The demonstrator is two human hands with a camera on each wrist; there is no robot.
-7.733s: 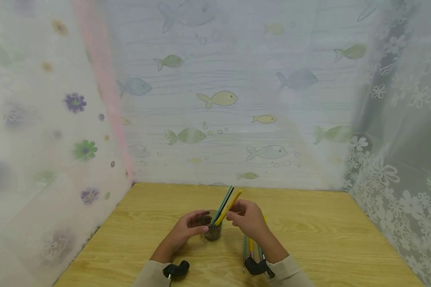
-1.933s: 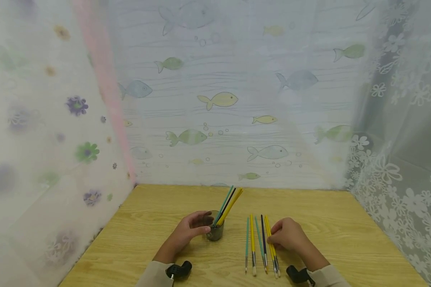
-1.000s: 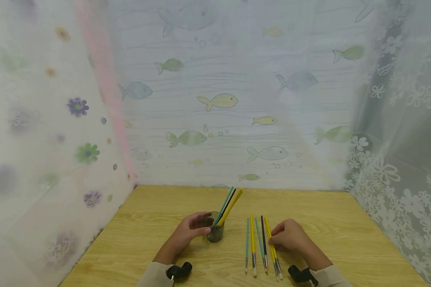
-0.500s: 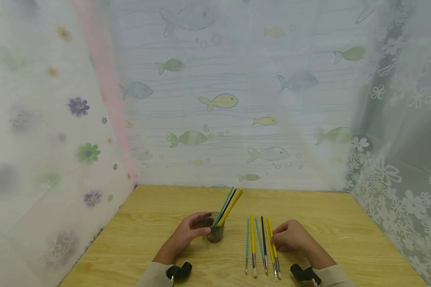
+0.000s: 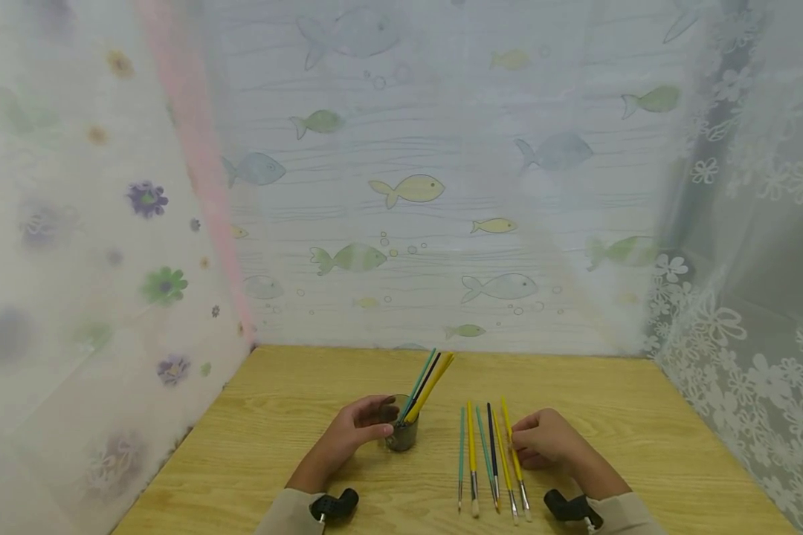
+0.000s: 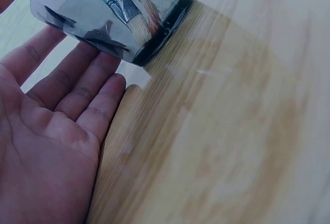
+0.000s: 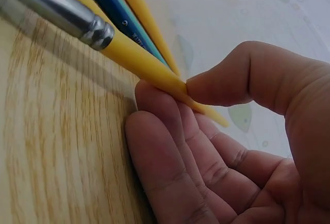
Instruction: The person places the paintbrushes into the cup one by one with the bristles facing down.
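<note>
Wood-grain tabletop (image 5: 642, 431), yellow brush (image 7: 135, 60) in pinch of right hand (image 5: 550, 440), cup (image 5: 404, 438) in apparently light grip of left hand (image 5: 348, 432).

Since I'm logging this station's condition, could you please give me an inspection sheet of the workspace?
Surface: wood-grained table.
Things in use: smoky see-through cup, upright, holding several brushes bristles down; five loose brushes on the table; one pinched yellow brush.
Clutter: nothing seen.
Hands: left hand holds the cup; right hand pinches the yellow brush.
Cables: none certain; pale pieces below the black wrist devices are too small to identify.
Surroundings: fish-print backdrop; flower-print side sheets.
</note>
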